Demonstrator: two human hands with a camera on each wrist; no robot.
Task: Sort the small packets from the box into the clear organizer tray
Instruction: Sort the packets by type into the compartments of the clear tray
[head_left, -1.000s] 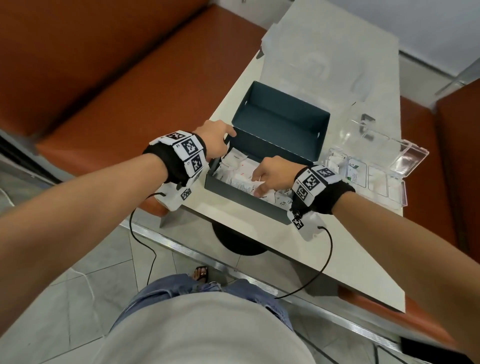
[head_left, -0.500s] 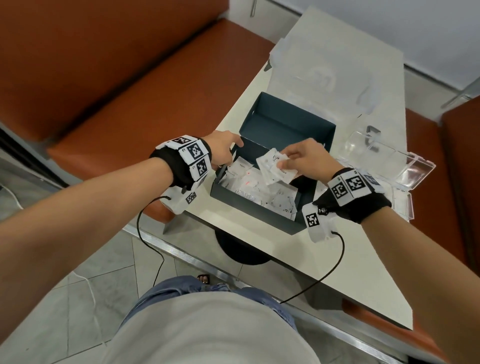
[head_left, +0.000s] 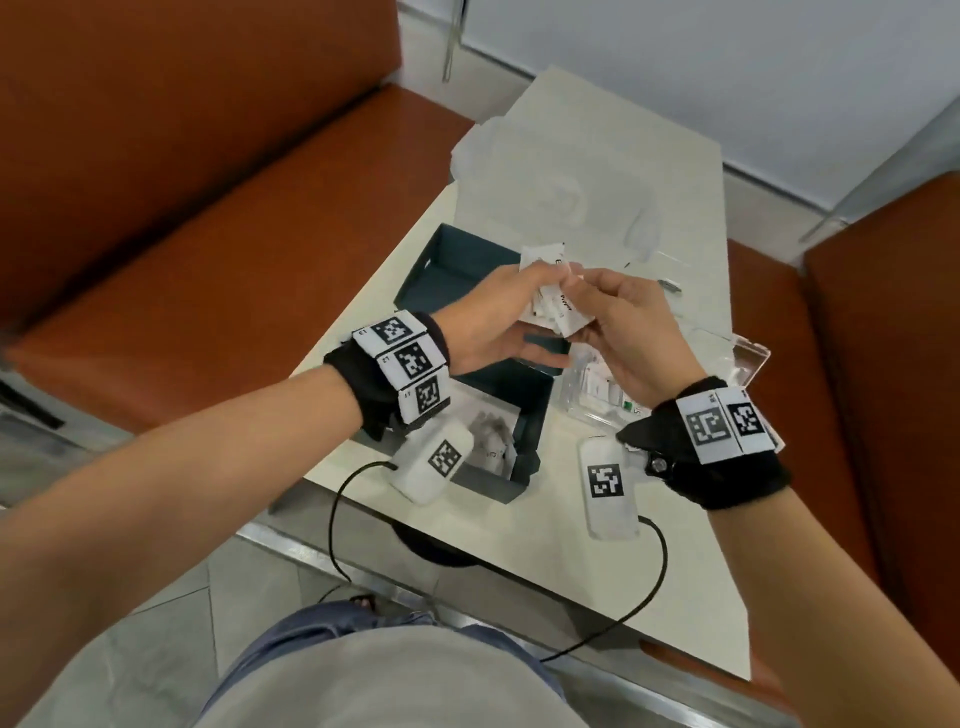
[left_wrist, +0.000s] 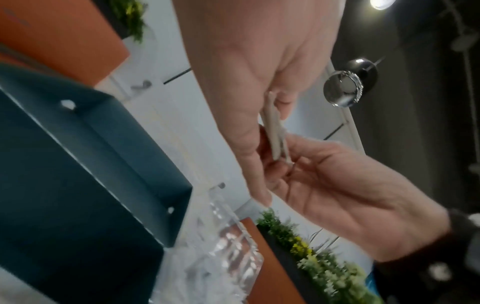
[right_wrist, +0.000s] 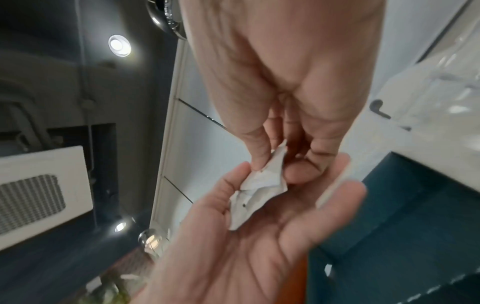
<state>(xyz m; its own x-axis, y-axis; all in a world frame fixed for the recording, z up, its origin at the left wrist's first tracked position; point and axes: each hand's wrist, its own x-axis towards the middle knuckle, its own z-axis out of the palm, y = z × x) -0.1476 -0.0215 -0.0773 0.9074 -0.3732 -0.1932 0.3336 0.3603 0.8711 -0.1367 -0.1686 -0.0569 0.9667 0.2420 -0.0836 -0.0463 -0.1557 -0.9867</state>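
Both hands meet above the dark box (head_left: 467, 270): the right hand (head_left: 628, 332) pinches a small bunch of white packets (head_left: 558, 306) between thumb and fingertips, while the left hand (head_left: 498, 322) lies cupped beneath them, thumb pressed on the paper. The packets appear light, thin and easily creased, best taken by an edge. Their print is too blurred to read; the clear organizer tray (head_left: 748, 364) sits just beside the box.

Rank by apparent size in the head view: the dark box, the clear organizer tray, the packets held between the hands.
1. Dark box, largest, though the hands cover part of it.
2. Clear organizer tray, partly hidden by the right hand.
3. Held packets, smallest, despite being raised nearer the camera.
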